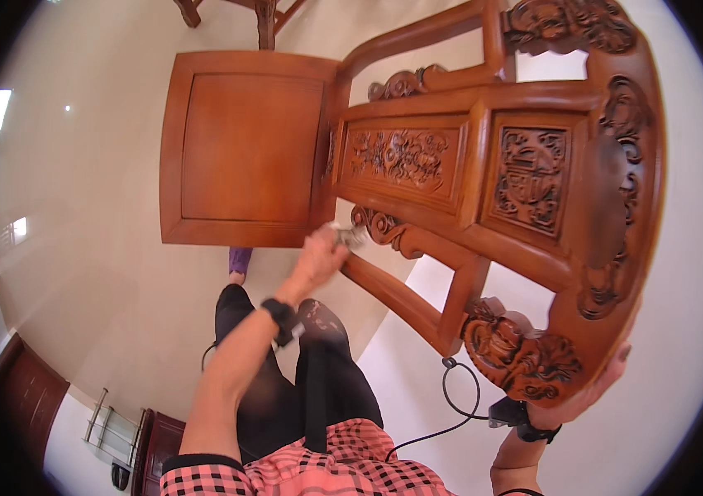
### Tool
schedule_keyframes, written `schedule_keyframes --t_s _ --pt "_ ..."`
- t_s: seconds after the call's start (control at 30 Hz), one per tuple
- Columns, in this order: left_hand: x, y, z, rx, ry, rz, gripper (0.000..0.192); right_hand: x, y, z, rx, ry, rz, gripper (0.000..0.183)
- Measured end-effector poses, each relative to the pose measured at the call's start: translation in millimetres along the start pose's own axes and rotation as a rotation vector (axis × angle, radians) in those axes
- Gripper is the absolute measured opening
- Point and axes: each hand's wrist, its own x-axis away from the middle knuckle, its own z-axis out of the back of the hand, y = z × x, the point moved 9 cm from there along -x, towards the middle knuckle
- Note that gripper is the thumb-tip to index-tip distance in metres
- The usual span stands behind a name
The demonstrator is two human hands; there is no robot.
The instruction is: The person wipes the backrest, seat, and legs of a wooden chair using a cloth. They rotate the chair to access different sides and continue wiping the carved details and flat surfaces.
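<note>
Before me is a carved reddish-brown wooden armchair, its square panelled seat [252, 149] at the left and its tall backrest [410, 155] spreading to the right. Pinched in the fingers of my left hand [319, 257] is a small crumpled pale cloth [349, 237], blurred. This hand is at the seat's near right corner, by the lower end of the near armrest [394, 294]. My right hand [596, 381] holds the near end of the carved top rail [512, 356], its fingers partly hidden behind the wood. Both wrists wear black strapped devices.
A black cable [477, 397] loops from the right wrist device toward my shirt. Wooden legs of another piece of furniture [264, 25] stand at the top. At the lower left are a metal rack [112, 428] and a dark red wooden door [29, 394]. Pale glossy floor [97, 186] surrounds the chair.
</note>
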Motion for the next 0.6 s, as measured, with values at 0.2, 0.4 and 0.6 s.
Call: schedule_keyframes --t_s 0.2,0.4,0.6 --pt "-12 -74 -15 -0.154 0.071 0.172 0.038 2 -12 9 0.0 -0.017 0.109 0.047" --pt "73 -62 -56 0.907 0.508 0.602 0.022 -5 -5 -24 -0.032 -0.036 0.033 0.06" --pt "124 74 -41 0.665 0.224 0.527 0.02 -8 -12 -29 -0.006 -0.156 0.017 0.055"
